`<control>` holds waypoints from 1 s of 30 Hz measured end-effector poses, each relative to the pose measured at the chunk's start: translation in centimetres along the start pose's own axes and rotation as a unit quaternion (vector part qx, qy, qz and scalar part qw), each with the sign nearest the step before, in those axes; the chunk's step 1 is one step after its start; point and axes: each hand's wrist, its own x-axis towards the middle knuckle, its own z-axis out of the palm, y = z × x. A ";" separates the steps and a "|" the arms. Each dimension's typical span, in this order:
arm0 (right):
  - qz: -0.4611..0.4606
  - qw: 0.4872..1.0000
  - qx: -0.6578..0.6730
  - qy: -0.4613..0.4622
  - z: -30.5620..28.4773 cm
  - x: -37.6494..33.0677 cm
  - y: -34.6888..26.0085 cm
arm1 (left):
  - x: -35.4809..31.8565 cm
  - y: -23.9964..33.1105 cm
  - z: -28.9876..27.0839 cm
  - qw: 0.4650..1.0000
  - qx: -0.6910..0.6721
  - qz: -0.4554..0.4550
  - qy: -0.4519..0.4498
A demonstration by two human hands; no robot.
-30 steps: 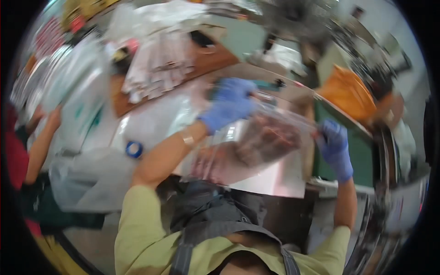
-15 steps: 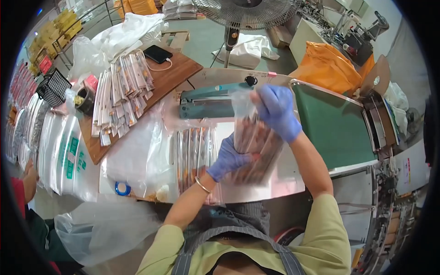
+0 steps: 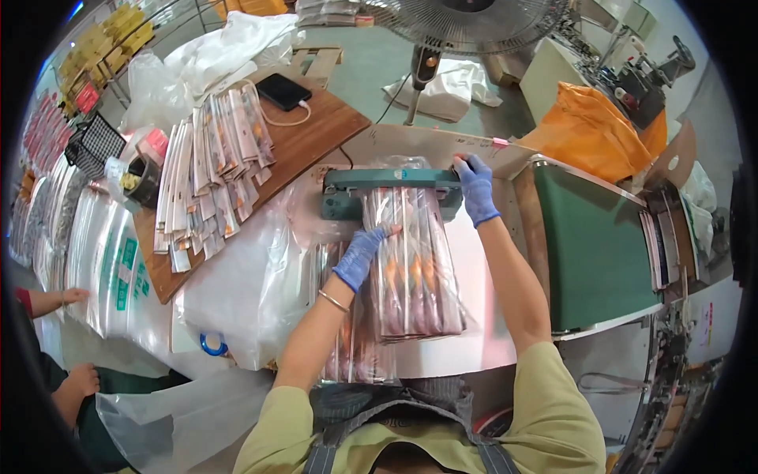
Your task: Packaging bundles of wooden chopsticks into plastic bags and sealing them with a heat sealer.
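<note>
A clear plastic bag (image 3: 416,272) filled with several long, flat printed packets lies before me, its top end under the lowered arm of a green bag sealer (image 3: 391,180). Gloved in blue, my left hand (image 3: 361,257) grips the bag's left edge with the thumb on top. My right hand (image 3: 478,192), also gloved, is closed on the right end of the sealer's arm. Partly hidden by the bag and my left forearm, another group of packets (image 3: 345,355) rests closer to my body.
At left, a brown board (image 3: 316,130) carries a pile of packets (image 3: 209,174) and a phone (image 3: 283,92). Clear plastic bags (image 3: 237,288) and a blue tape roll (image 3: 212,344) lie below it. A green conveyor belt (image 3: 592,245) is at right. Another person's hands (image 3: 81,379) show at far left.
The bag has gone from being held up to lying with its top in the sealer. My right hand has left the bag and taken the sealer's arm, which is lowered.
</note>
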 end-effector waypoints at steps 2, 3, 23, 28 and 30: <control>0.010 0.999 0.044 0.007 0.7 -0.9 1.6 | -0.5 -0.3 -1.4 1.000 0.008 -0.008 0.004; 0.014 0.996 0.084 0.022 1.2 -1.5 2.0 | -0.7 -0.2 -1.8 0.999 0.042 -0.015 0.022; 0.255 0.930 0.233 -0.123 7.1 -29.4 9.2 | -13.7 1.8 -7.1 0.955 -0.254 -0.048 -0.145; 0.338 0.911 0.170 -0.166 -1.4 -36.4 -2.5 | -22.0 -6.5 -6.1 0.929 0.257 0.230 0.135; 0.487 0.744 0.423 -0.177 -8.8 -39.0 0.7 | -22.8 -13.5 -3.4 0.876 0.431 0.101 0.189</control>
